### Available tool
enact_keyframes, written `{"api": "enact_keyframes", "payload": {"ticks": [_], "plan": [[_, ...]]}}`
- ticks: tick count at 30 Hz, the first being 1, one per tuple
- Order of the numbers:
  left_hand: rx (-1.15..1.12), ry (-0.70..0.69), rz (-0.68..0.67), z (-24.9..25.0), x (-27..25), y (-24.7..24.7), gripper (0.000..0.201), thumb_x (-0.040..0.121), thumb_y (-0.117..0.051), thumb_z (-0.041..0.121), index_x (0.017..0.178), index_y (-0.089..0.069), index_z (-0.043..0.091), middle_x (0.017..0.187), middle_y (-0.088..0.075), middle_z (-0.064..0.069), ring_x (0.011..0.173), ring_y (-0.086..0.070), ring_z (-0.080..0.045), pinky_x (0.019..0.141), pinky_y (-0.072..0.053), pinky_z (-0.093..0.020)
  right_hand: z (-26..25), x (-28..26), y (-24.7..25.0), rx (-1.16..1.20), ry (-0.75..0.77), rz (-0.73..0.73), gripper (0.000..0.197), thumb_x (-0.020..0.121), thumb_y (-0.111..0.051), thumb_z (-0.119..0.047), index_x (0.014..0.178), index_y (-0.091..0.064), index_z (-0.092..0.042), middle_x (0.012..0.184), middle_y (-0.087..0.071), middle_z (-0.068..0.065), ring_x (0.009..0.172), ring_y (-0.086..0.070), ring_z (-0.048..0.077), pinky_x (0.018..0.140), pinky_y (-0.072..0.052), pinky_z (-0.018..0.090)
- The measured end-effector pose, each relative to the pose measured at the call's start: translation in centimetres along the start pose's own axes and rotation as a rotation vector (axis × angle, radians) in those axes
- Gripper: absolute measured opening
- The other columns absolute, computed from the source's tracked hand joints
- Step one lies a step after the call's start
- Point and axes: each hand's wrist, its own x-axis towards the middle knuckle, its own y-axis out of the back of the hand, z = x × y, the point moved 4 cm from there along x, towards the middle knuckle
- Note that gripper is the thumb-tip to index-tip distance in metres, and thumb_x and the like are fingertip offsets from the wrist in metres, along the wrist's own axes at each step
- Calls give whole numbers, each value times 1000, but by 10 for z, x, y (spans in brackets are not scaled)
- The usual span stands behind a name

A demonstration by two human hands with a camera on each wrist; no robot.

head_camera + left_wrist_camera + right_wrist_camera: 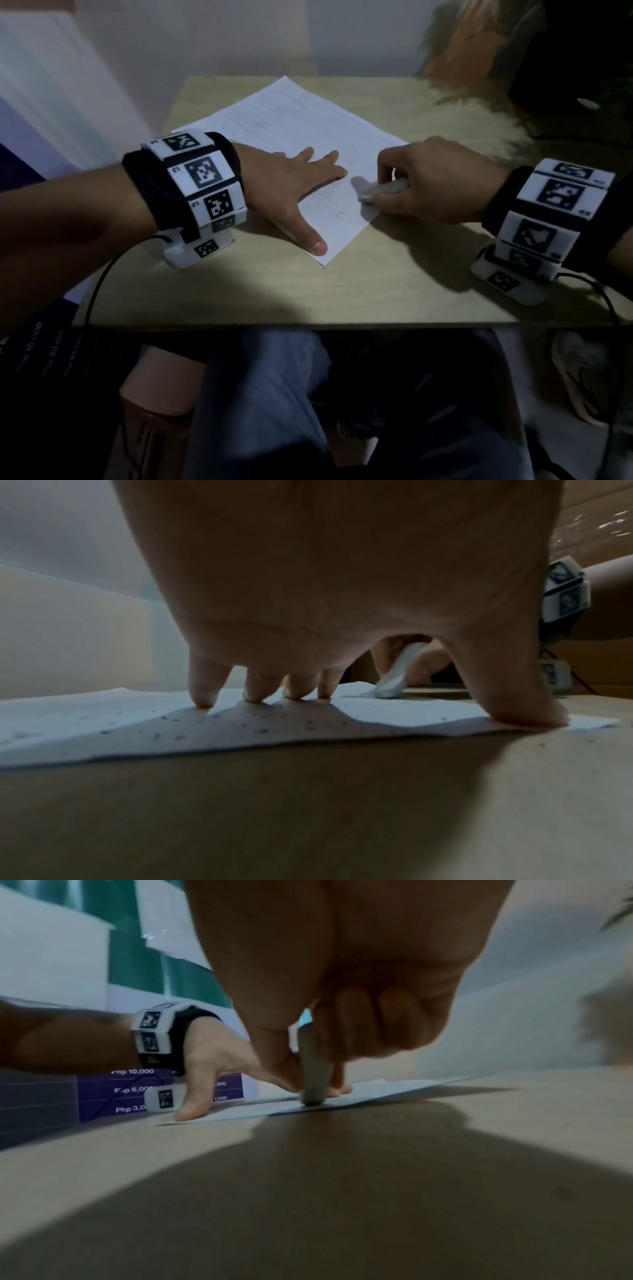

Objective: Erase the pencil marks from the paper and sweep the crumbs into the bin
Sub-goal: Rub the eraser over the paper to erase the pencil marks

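Observation:
A white sheet of paper (291, 123) lies at an angle on the pale wooden table (308, 294). My left hand (301, 185) lies flat on its near part, fingers spread and thumb near the paper's near corner, pressing it down. My right hand (421, 185) grips a white eraser (376, 192), whose tip touches the paper close to its right edge. In the left wrist view, dark eraser crumbs (260, 730) dot the paper (103, 723) near my fingertips (204, 700), and the eraser (394, 677) shows beyond them. The right wrist view has the eraser (313, 1074) upright on the paper (377, 1093).
A plant (582, 68) stands at the table's far right corner. A purple printed sign (130, 1091) is left of the table. My legs in jeans (274, 394) are under the near edge. No bin shows in any view.

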Motion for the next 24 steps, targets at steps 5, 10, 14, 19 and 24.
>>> {"api": "enact_keyframes", "payload": {"ticks": [5,10,14,19,24], "plan": [[-13,-46,-38,2,-2,0,118,66,-62,86,150,16,60,165,28,9,153,23,-22,124,5,-52,-14,-16,-8,147,144,-181,37,79,-58,-63,86,-58,-27,67,-59,-9,64,-55,5,55,-38,17],[68,-28,-77,6,-2,1,112,67,-52,88,149,19,60,163,34,5,152,25,-28,124,6,-53,4,-8,-1,-25,60,-24,40,78,-56,-63,86,-56,-24,63,-54,-6,63,-50,23,58,-39,33],[60,-28,-91,5,-3,0,111,66,-54,89,146,19,64,162,35,8,151,27,-25,124,7,-54,-9,-19,-9,101,148,-141,35,84,-63,-60,84,-55,-26,67,-60,-6,60,-53,8,54,-37,20],[83,-19,-94,7,-4,1,111,67,-53,88,147,20,62,162,36,7,152,27,-26,124,7,-54,9,-11,-2,-24,12,-62,35,81,-67,-57,86,-55,-24,69,-58,-5,66,-52,20,61,-43,35],[88,-24,-95,7,-4,1,110,68,-53,87,147,20,62,162,36,6,152,27,-27,124,7,-54,-2,-20,-8,89,103,-161,34,83,-66,-56,84,-53,-25,69,-60,-5,62,-53,9,56,-39,23]]}}
